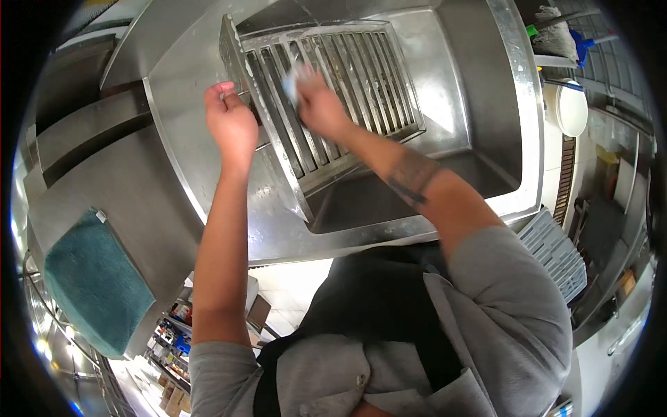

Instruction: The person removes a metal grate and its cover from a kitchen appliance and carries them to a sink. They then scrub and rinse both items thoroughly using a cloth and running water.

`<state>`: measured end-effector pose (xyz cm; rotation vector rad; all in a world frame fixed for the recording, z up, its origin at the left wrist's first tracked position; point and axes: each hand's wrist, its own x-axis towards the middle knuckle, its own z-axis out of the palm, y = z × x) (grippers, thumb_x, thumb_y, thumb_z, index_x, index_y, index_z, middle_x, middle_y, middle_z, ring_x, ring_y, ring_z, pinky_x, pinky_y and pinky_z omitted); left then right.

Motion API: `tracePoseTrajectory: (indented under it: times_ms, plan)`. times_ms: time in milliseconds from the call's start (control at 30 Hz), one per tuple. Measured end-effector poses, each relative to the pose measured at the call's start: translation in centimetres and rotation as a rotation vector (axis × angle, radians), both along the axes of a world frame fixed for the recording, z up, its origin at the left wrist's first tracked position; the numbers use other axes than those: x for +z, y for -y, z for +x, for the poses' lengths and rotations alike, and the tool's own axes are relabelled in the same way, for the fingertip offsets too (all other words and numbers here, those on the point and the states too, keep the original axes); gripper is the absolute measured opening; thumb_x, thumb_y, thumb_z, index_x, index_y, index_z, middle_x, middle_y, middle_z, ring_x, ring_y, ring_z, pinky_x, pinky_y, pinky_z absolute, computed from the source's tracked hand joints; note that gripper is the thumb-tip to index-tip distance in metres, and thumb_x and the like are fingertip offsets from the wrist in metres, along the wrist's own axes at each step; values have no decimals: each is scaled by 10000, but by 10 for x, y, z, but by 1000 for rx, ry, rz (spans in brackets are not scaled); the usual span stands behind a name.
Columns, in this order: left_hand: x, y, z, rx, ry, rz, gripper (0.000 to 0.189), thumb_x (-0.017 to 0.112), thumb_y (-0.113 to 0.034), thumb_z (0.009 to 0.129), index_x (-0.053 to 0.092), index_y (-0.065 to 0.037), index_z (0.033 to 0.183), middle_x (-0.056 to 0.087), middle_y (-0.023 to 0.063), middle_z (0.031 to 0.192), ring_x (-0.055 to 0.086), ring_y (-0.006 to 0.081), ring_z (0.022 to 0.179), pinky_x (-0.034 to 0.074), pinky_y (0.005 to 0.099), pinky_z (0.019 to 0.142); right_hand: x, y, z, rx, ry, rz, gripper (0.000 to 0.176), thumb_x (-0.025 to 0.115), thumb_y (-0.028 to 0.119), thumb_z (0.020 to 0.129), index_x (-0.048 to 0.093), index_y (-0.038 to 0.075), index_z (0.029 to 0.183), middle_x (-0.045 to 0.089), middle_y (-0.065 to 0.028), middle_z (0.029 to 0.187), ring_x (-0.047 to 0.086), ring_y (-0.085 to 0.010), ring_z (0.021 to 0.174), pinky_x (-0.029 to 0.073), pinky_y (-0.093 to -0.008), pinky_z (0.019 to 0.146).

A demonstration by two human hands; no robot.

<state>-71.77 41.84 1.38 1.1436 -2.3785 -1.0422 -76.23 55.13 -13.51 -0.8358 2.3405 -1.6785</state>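
Note:
A metal hood baffle filter (379, 76) with long parallel slats stands tilted in the stainless steel sink (479, 76), its side frame toward me. White suds cling to its frame and slats. My left hand (231, 128) is closed at the left side of the filter, fingers curled around the thin wire handle there. Over the slats, my right hand (321, 104) presses a small light blue and white scrubbing pad (290, 89). Motion blurs the pad and the fingers around it.
A green towel (97, 285) lies on the steel counter (160, 201) to the left. Right of the sink are a white bucket (571, 111), a mop head (556, 35) and a grey slatted rack (554, 254). Shelves with small items stand low on the left.

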Motion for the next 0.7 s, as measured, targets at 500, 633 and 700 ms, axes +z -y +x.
tracePoseTrajectory:
  times_ms: [500,633,700]
  plan:
    - [3,-4,1,-7,-28,79,119,473,-95,1057,566,-28,1088,529,11,741,471,92,624,406,299,573,24,59,-57,-10,-272,-241,148,621,-20,789,606,62,912,579,-157,941,522,-391,937,425,-478,843]
    - [19,-16,-3,44,-23,186,113,468,-93,1059,558,-32,1091,531,16,746,479,92,615,401,297,560,21,85,-69,-177,-230,-246,177,594,-4,819,628,63,980,583,-168,928,530,-399,931,421,-494,834]
    - [11,-9,-4,-1,-20,129,112,468,-96,1060,556,-35,1094,535,21,752,482,91,609,396,295,551,28,34,-17,19,-173,-153,215,585,-23,803,609,50,1005,571,-181,952,530,-401,936,420,-499,835]
